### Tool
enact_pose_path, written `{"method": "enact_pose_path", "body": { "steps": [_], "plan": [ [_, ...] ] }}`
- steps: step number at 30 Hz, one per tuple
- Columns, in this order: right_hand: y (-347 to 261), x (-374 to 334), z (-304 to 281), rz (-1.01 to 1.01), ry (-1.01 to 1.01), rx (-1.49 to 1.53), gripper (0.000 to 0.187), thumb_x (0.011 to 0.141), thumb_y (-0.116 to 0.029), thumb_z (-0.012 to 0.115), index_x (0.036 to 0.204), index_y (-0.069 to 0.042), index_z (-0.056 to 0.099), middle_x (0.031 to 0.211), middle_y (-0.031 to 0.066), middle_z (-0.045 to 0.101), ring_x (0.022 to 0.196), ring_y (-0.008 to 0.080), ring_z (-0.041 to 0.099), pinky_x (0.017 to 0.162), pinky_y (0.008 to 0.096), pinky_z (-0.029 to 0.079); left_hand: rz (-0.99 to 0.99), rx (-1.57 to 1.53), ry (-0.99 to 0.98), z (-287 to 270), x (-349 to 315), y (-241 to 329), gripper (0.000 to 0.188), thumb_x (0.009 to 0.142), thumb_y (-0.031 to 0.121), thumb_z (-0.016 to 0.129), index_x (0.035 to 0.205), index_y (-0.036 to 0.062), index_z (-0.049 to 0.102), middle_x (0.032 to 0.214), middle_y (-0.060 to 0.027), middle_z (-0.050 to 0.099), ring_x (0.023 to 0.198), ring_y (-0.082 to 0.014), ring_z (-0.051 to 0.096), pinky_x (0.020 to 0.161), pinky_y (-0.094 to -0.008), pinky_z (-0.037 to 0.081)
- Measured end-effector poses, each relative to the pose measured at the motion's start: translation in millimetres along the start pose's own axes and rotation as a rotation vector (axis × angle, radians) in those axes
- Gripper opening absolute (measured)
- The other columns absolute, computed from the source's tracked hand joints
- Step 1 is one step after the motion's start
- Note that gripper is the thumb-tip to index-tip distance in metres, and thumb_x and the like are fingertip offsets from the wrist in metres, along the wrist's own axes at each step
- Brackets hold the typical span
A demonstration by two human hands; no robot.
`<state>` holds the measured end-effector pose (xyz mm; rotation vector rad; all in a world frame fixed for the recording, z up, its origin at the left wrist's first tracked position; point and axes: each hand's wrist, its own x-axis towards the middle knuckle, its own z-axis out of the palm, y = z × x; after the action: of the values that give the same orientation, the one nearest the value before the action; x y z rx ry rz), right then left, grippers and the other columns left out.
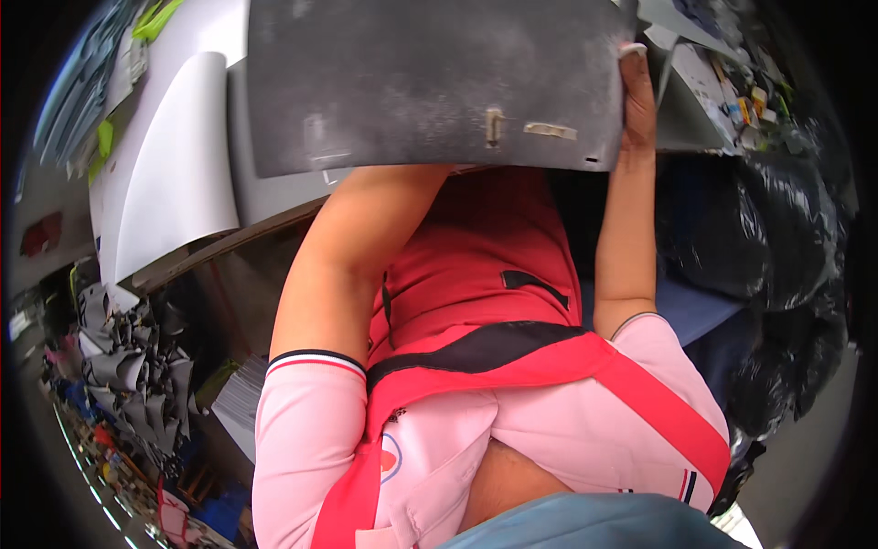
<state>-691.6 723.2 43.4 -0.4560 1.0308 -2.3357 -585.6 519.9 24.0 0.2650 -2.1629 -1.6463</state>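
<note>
A large dark grey sheet [430, 82], scuffed and dusty, is held up near the top of the view, its long axis running left to right and its lower edge tilting slightly down to the right. The right hand [637, 96] clamps its right edge, fingers curled over the top. The left hand is hidden behind the sheet, so its grip cannot be told; white curled sheets [174, 165] lie at left.

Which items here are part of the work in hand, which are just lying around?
In hand: grey board, held at its right edge by the right hand; left hand hidden behind the board.

Lying about: white sheets, black plastic bags, heap of grey cut pieces.
</note>
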Motion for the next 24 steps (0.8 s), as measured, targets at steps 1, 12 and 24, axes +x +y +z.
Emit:
{"method": "enact_pose_path", "body": {
  "steps": [1,12,24],
  "plan": [
    [10,-2,-1,0.058,0.037,0.037,0.027,0.099,-0.022,0.067,0.122,-0.008,0.066,0.109,0.0034,0.072,0.099,0.0138,0.069,0.092,0.0288,0.056,-0.073,-0.099,0.069,-24,4,-6,0.015,0.089,0.005,0.06,0.1,0.0009,0.07,0.079,-0.006,0.065,0.064,-0.0171,0.057,0.056,-0.032,0.046],
    [-15,24,-100,0.334,0.07,0.244,0.059,0.1,-0.038,0.062,0.147,-0.005,0.046,0.153,0.0107,0.046,0.137,0.0292,0.045,0.118,0.0475,0.03,0.213,0.316,1.034,-475,-75,70,0.023,0.1,0.01,0.052,0.111,0.0002,0.07,0.079,-0.0052,0.068,0.058,-0.0113,0.056,0.049,-0.0305,0.046],
    [-18,29,-2,0.092,0.329,-0.684,0.067,0.102,-0.051,0.053,0.148,-0.003,0.042,0.152,0.0109,0.044,0.137,0.0273,0.042,0.118,0.0396,0.028,-0.572,0.301,1.509,-587,-331,-47,0.02,0.075,0.008,0.082,0.091,-0.0035,0.075,0.088,-0.0115,0.074,0.077,-0.0193,0.067,0.072,-0.0342,0.055]
  ]
}}
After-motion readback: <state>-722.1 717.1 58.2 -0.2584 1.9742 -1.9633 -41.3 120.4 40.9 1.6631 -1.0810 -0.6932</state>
